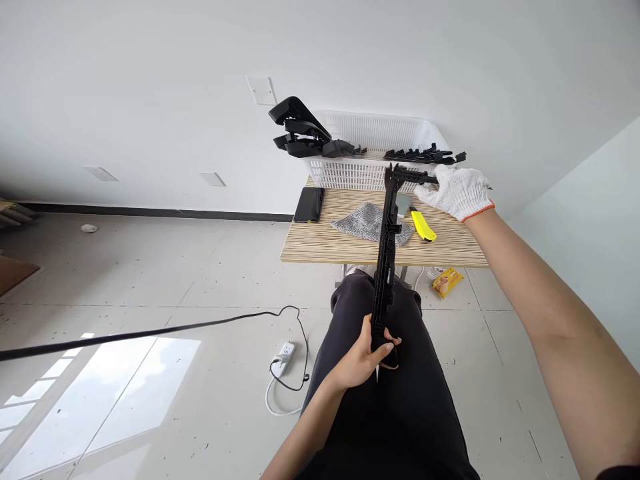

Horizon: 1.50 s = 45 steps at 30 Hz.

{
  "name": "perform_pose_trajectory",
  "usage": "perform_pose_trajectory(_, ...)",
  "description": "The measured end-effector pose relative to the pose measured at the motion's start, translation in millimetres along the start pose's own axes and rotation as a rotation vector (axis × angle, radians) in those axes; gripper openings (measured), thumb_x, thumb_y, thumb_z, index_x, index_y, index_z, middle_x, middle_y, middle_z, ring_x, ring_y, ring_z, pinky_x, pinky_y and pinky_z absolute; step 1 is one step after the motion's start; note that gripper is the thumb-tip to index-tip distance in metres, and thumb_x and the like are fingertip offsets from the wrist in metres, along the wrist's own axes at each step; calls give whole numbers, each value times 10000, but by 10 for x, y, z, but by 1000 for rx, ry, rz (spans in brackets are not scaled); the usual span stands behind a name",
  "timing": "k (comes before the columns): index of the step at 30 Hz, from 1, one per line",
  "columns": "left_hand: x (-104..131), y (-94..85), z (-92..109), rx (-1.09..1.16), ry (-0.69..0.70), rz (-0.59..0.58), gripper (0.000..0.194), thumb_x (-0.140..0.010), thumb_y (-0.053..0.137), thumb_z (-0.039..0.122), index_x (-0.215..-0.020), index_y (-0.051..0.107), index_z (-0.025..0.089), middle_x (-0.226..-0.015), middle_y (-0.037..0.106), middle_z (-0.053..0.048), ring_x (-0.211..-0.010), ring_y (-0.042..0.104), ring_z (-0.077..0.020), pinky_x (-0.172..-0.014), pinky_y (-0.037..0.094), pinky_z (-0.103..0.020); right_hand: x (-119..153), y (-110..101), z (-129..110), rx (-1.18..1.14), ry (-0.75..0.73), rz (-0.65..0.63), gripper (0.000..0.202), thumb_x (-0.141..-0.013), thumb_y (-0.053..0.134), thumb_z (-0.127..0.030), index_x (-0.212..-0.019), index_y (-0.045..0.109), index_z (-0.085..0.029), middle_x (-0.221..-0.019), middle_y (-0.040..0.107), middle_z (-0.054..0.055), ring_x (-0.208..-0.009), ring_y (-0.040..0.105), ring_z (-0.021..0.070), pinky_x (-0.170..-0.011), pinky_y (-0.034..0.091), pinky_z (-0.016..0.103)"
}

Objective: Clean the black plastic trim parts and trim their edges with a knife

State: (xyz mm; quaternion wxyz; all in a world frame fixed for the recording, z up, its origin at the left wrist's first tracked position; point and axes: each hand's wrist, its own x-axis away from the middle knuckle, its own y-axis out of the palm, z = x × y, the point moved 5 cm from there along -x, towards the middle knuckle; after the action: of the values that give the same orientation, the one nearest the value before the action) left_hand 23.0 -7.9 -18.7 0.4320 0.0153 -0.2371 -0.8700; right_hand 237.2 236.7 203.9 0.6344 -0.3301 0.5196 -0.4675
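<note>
My bare left hand (363, 353) is closed around the lower end of a long black plastic part (385, 260), which points away from me above my lap. In a white knitted glove, my right hand (457, 192) grips a black caliper (413, 176) held roughly level. The caliper's jaws are at the far end of the plastic part; whether they touch it I cannot tell. Below the right hand, a yellow utility knife (423, 227) lies on the small wooden table (310, 243), beside a grey cloth (363, 221) partly hidden by the part.
A white plastic basket (345, 175) against the wall carries several black plastic parts (300, 130). A black flat case (309, 204) lies on the table's left. On the floor are a power strip (284, 359) with a black cable and a yellow packet (447, 283).
</note>
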Motion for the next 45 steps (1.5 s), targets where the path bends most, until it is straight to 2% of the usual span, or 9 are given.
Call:
perform_pose_trajectory(6,5,8,23,-9,10,3,325,-956,581,353,-1173,349,284,-1119,403,-31,-1284,556,-284,-793,674,-447,48,7,-8,-96,90,30,573,-878,420,-546,-1195,643,-124,-920,691,195,-842,630,319,-672,391,374)
perform_pose_trajectory(13,-3,2,12,2,-3,17,396,-942,603,358,-1218,326,297,-1124,397,-37,-1286,557,-297,-787,671,-441,348,35,-209,1,-57,66,517,-864,395,-509,-1141,662,-164,-768,689,150,-722,644,314,-603,332,345)
perform_pose_trajectory(18,0,6,33,20,-9,27,401,-927,620,381,-1199,343,280,-1117,410,-48,-1287,549,-318,-784,669,-455,513,103,-217,26,-114,30,517,-913,344,-465,-1241,598,-157,-781,689,168,-693,602,291,-611,262,349)
perform_pose_trajectory(22,-8,17,51,5,-11,25,401,-924,624,379,-1198,347,282,-1113,404,-42,-1276,558,-310,-783,669,-453,563,122,-205,36,-157,0,473,-933,331,-394,-1280,543,-153,-833,687,176,-734,593,272,-609,199,351)
perform_pose_trajectory(24,-12,20,55,5,-8,27,382,-926,620,376,-1184,355,282,-1115,404,-40,-1275,557,-307,-782,668,-453,576,132,-213,44,-186,-32,494,-955,275,-414,-1281,536,-150,-873,686,182,-747,590,273,-611,186,354)
perform_pose_trajectory(28,-12,22,57,22,-15,36,380,-927,620,372,-1180,351,282,-1115,405,-41,-1285,549,-313,-794,665,-471,585,137,-217,47,-180,-72,577,-970,197,-488,-1272,539,-136,-905,685,197,-765,586,286,-623,191,355)
perform_pose_trajectory(33,-40,15,60,25,-7,51,381,-920,629,384,-1163,357,273,-1116,413,-40,-1280,555,-306,-787,669,-455,569,101,-246,28,-189,-60,552,-964,220,-461,-1253,556,-133,-887,697,203,-750,607,301,-623,227,357)
perform_pose_trajectory(38,-216,11,119,49,43,90,358,-909,643,405,-1103,384,251,-1126,438,-38,-1286,551,-293,-802,669,-442,471,67,-264,-26,-72,-19,572,-941,283,-483,-1327,538,-147,-851,693,184,-757,622,324,-646,305,370)
perform_pose_trajectory(45,-621,-34,366,57,149,197,509,-871,691,407,-1228,351,281,-1091,467,-25,-1252,569,-275,-754,672,-386,340,-19,-256,-76,47,105,691,-943,262,-538,-1501,358,-143,-957,703,203,-818,627,332,-681,362,386)
